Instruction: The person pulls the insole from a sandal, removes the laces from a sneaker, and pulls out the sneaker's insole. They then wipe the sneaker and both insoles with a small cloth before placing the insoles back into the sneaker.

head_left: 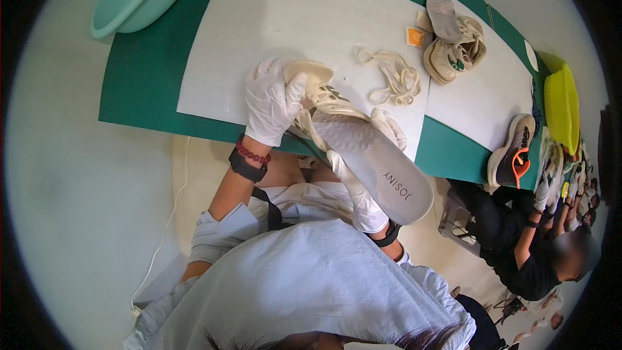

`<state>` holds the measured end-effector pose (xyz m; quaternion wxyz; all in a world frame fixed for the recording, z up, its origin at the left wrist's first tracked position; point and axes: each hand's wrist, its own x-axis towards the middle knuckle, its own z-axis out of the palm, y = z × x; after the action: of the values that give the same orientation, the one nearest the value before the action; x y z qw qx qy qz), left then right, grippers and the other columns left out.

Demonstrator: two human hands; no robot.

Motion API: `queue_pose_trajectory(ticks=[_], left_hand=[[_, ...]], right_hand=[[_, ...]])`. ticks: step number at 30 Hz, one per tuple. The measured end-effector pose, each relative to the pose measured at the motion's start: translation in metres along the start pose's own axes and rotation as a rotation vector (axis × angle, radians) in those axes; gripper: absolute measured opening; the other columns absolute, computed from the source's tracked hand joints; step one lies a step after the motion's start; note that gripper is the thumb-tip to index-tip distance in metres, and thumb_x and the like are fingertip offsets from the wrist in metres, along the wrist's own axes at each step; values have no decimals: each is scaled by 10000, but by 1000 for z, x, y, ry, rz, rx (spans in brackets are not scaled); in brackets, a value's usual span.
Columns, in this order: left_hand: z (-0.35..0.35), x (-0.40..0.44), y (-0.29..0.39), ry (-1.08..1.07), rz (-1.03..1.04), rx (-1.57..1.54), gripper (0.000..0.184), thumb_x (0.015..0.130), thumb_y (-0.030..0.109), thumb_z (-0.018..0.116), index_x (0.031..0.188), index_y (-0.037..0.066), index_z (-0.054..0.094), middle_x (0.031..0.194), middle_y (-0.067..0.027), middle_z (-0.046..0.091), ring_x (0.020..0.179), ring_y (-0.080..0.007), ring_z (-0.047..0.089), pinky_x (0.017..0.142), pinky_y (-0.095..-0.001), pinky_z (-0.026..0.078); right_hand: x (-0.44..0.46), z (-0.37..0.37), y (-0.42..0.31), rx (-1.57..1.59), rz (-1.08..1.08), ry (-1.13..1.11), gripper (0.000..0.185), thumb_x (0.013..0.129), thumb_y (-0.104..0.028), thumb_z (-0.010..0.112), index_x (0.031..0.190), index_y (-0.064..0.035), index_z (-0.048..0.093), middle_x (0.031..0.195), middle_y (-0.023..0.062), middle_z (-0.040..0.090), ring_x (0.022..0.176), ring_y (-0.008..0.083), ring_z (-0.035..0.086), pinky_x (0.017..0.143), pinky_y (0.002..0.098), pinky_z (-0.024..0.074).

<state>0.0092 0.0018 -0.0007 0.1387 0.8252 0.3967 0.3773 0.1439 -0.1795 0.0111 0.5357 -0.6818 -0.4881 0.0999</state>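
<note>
A cream sneaker (329, 98) is held up over the front edge of the table, its tongue (310, 71) folded outward and no lace visible in its eyelets. My left hand (272, 100), in a white glove, is closed on the sneaker at the tongue. A grey insole (376, 162) marked JOSINY lies partly at the shoe's opening, with its heel end sticking out toward me. My right hand (356, 198), also gloved, wraps round the insole from beneath; whether it also grips the shoe is hidden.
On the white board (223, 45) are a loose cream lace (403, 84), an orange packet (414, 37) and another cream sneaker (447, 61) with an insole (443, 16) on it. A green basin (139, 0) stands far left. Right: a dark-soled shoe (513, 155), yellow bin (561, 107) and seated person (518, 259).
</note>
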Motion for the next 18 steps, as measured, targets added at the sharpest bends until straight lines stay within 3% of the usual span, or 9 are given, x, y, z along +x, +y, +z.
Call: queue_pose_trajectory(ticks=[3, 5, 8, 10, 18], left_hand=[[2, -1, -6, -18, 4, 3, 480, 1023, 497, 524, 1102, 51, 680, 1032, -150, 689, 1046, -373, 611, 935, -484, 436], [3, -1, -8, -21, 5, -4, 484, 1024, 501, 521, 1101, 51, 681, 1032, -150, 688, 1039, -374, 612, 932, -484, 436], [3, -1, -7, -3, 23, 18, 485, 1023, 503, 521, 1098, 51, 681, 1028, -152, 687, 1022, -379, 613, 926, -485, 435], [5, -2, -11, -4, 29, 8, 481, 1022, 500, 525, 1095, 51, 680, 1021, -154, 685, 1016, -381, 613, 921, -485, 436], [4, -1, -9, 2, 20, -12, 452, 1016, 479, 546, 1077, 51, 678, 1004, -157, 682, 999, -381, 617, 912, -478, 441]], right_hand=[[0, -1, 5, 77, 22, 10, 800, 700, -307, 924, 1370, -38, 578, 1384, 135, 521, 1335, 285, 471, 1127, 437, 378], [2, -2, 1, -75, -99, 22, 755, 705, -258, 923, 1352, -59, 589, 1365, 128, 516, 1329, 276, 475, 1121, 420, 382], [11, -5, -13, -40, -101, 21, 526, 768, -247, 896, 1242, -159, 686, 1276, 62, 632, 1313, 310, 501, 1123, 423, 386], [11, -3, -15, 1, -72, 37, 469, 768, -237, 892, 1194, -172, 708, 1229, 41, 663, 1296, 311, 511, 1113, 424, 387], [7, -2, -8, 17, -53, 65, 658, 735, -253, 926, 1304, -116, 626, 1277, 115, 578, 1246, 316, 532, 1060, 414, 430]])
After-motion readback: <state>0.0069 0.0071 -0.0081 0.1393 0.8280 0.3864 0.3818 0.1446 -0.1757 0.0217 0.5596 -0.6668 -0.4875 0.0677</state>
